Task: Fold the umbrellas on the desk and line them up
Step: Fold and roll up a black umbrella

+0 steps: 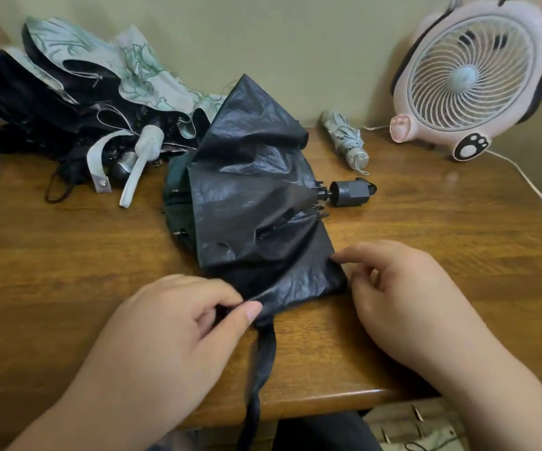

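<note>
Single view, head-worn and wide-angle. Looks forward and down from over the near edge of the desk (67,288) toward the wall (295,34) behind its far edge. Close in: left hand (165,336) and right hand (403,304) large at the bottom of the frame, black umbrella (256,190) centred, fan (468,76) at the far right corner.

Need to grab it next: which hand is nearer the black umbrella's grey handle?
Right. The right hand sits at the black umbrella's near right edge, on the handle's side; the left hand pinches the fabric's near corner above the strap, farther left.
</note>
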The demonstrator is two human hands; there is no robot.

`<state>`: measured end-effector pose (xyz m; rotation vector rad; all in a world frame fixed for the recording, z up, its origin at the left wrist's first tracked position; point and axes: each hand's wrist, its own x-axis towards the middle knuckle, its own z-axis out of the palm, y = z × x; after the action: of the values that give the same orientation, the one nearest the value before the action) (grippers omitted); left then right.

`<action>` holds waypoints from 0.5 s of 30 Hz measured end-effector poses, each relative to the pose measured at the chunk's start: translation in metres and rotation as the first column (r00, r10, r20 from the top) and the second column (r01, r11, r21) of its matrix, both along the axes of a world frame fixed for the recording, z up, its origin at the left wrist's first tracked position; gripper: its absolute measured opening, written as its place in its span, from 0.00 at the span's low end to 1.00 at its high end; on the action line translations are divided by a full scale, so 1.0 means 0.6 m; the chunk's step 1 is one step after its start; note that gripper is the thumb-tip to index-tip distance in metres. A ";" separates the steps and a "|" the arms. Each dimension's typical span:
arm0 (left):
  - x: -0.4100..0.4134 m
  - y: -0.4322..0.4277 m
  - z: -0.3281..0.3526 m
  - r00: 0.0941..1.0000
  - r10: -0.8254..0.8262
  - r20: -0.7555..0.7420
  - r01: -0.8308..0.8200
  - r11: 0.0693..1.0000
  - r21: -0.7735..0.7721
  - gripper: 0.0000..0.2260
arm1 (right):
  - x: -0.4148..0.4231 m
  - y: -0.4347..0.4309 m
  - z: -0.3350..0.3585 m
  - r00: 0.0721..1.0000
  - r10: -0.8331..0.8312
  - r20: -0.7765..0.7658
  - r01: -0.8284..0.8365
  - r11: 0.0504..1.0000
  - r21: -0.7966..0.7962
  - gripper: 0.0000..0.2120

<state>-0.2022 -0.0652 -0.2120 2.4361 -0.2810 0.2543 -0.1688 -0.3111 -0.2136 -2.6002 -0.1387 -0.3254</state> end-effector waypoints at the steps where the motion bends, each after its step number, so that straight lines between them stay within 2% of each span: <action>1: 0.000 -0.001 0.005 0.998 0.000 0.066 -0.006 0.995 0.096 0.20 | -0.002 -0.001 -0.001 0.999 0.007 0.054 -0.003 0.998 -0.061 0.15; 3: 0.008 -0.011 0.019 0.989 -0.045 0.142 0.016 0.979 0.201 0.24 | 0.001 -0.001 0.009 0.987 0.087 0.133 -0.073 0.992 -0.108 0.17; 5: 0.019 -0.028 0.029 0.982 -0.101 0.157 0.056 0.961 0.269 0.21 | 0.017 0.000 0.025 0.948 0.276 0.159 -0.254 0.956 -0.146 0.16; 8: 0.043 -0.034 0.047 0.995 -0.080 0.061 0.060 0.961 0.271 0.15 | 0.063 0.002 0.042 0.822 0.569 -0.003 -0.567 0.819 -0.089 0.14; 9: 0.053 -0.031 0.054 0.995 -0.090 0.034 0.078 0.962 0.261 0.18 | 0.081 0.000 0.045 0.796 0.601 -0.065 -0.605 0.793 -0.070 0.15; 11: 0.079 -0.019 0.069 0.995 -0.097 -0.001 0.096 0.984 0.150 0.22 | 0.117 -0.007 0.048 0.800 0.591 -0.101 -0.598 0.800 -0.057 0.18; 13: 0.108 -0.003 0.078 0.997 -0.070 -0.018 0.071 0.995 0.070 0.23 | 0.149 -0.006 0.056 0.823 0.565 -0.056 -0.568 0.820 -0.068 0.27; 15: 0.139 0.007 0.082 0.999 -0.038 -0.021 0.040 0.995 0.094 0.31 | 0.179 0.009 0.068 0.824 0.566 0.023 -0.556 0.816 -0.154 0.34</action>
<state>-0.1187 -0.0611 -0.1631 2.5219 -0.3384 0.2040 -0.0615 -0.3059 -0.1728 -2.5340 -0.9679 -0.1882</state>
